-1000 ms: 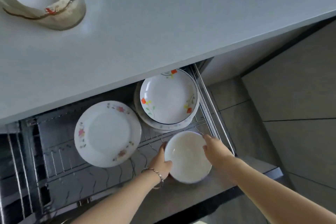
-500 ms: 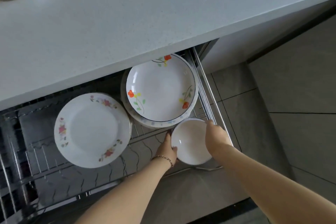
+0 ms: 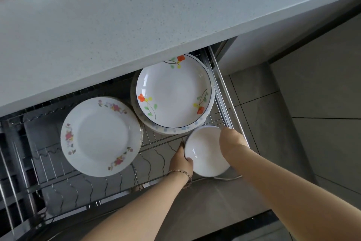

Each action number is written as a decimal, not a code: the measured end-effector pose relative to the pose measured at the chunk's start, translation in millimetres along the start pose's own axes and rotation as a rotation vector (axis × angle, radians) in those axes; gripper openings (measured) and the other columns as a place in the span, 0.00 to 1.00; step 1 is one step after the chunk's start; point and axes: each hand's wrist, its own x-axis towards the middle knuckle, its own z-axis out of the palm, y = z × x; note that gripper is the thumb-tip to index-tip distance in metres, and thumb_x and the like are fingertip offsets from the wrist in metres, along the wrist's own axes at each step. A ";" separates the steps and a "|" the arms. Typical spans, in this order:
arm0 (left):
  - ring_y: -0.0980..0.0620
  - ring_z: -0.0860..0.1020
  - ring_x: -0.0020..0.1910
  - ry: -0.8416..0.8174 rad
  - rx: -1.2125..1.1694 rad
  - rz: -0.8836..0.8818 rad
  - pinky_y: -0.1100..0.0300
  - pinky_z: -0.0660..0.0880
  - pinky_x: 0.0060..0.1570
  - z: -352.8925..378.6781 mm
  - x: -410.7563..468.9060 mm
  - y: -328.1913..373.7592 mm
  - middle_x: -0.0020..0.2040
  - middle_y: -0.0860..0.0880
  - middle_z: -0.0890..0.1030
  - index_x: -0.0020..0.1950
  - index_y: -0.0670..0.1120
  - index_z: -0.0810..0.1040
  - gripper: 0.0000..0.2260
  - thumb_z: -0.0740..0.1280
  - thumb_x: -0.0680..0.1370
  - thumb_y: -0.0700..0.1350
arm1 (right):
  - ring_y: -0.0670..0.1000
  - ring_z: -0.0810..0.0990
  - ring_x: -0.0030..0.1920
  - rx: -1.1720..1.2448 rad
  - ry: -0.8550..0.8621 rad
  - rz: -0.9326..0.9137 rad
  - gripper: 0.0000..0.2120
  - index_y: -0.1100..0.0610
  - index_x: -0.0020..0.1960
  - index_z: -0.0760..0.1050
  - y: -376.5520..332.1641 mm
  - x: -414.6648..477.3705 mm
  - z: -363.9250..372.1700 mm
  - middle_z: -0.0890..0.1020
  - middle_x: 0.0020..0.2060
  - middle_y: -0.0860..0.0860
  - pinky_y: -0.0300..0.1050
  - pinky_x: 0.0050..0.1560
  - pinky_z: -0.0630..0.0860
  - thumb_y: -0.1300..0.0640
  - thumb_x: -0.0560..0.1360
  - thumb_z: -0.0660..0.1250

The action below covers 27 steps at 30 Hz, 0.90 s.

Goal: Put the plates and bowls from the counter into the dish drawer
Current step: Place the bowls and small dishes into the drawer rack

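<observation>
Plates (image 3: 99, 137) racked, my left grip (image 3: 180, 160) and right grip (image 3: 231, 141) clasp the white bowl (image 3: 205, 155) at the dish drawer's (image 3: 222, 96) four o'clock.

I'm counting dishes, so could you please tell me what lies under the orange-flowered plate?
A wider plate with pale blue rim marks shows beneath the orange-flowered plate, on the drawer rack. Its middle, and any plates below it, are covered.
</observation>
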 end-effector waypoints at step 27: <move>0.50 0.79 0.37 0.319 -0.418 0.224 0.59 0.71 0.36 -303.5 -132.3 -19.2 0.35 0.48 0.79 0.48 0.43 0.77 0.10 0.58 0.77 0.33 | 0.54 0.78 0.59 0.086 0.152 -0.664 0.15 0.54 0.63 0.72 -159.1 -189.6 -123.4 0.79 0.58 0.52 0.45 0.59 0.74 0.54 0.78 0.58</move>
